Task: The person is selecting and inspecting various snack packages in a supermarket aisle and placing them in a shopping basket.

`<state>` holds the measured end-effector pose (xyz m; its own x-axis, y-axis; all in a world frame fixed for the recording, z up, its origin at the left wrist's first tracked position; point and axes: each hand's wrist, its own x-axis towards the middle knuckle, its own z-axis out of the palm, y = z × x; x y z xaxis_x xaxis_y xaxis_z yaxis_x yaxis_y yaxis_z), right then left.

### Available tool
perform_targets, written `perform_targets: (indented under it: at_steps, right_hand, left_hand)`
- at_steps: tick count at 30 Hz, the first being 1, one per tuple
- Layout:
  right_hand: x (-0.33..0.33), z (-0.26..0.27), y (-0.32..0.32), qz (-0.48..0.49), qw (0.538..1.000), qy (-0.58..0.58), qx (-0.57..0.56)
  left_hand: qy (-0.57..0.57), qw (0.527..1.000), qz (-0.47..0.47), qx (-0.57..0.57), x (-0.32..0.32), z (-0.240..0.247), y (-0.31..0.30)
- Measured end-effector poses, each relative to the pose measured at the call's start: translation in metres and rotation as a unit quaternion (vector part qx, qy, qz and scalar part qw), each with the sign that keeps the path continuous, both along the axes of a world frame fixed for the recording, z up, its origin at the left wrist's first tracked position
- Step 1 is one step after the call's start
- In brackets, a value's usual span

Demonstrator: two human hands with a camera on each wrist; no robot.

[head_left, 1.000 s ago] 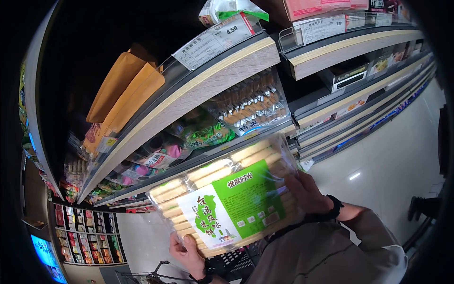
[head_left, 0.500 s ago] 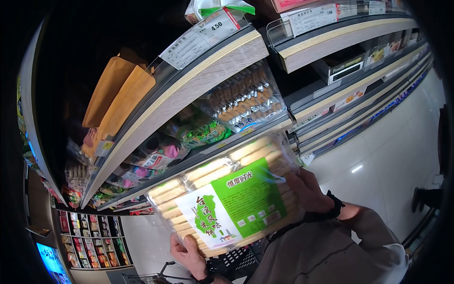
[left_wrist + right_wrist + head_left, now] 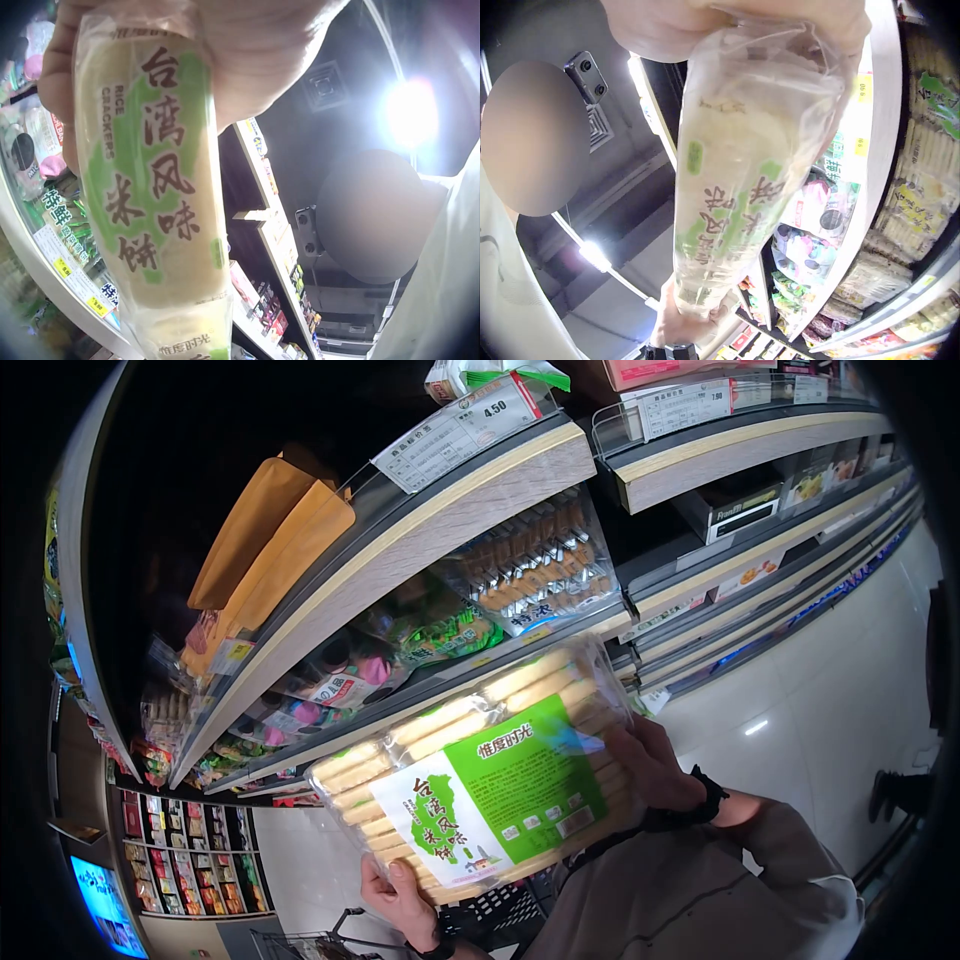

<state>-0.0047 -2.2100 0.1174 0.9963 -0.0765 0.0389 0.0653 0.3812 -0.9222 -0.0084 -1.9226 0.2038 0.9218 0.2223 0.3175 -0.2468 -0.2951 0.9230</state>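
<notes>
A large clear pack of rice crackers with a green and white label is held up in front of the body, tilted, its label facing the head camera. At its lower left corner the left hand grips it, thumb on the front. The right hand grips the right edge. In the left wrist view the left hand wraps one end of the pack. The right wrist view shows the right hand holding the other end of the pack, with the left hand at the far end.
Shelves with a price tag, brown paper bags and a pack of wrapped snacks stand behind the pack. A black basket is below. Farther shelves and a lit screen are at lower left.
The head view shifts slightly against the shelves, one way and then back. Both hands keep their grip, and the pack stays in nearly the same place in view.
</notes>
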Motion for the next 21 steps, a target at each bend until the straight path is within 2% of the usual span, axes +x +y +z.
perform_targets:
  at_steps: [21]
  right_hand:
    - [-0.0012, 0.0005, 0.0000, 0.007, 1.000, -0.010, 0.010]
  left_hand:
    - [0.014, 0.999, 0.009, -0.030, -0.0076, -0.0051, 0.0009]
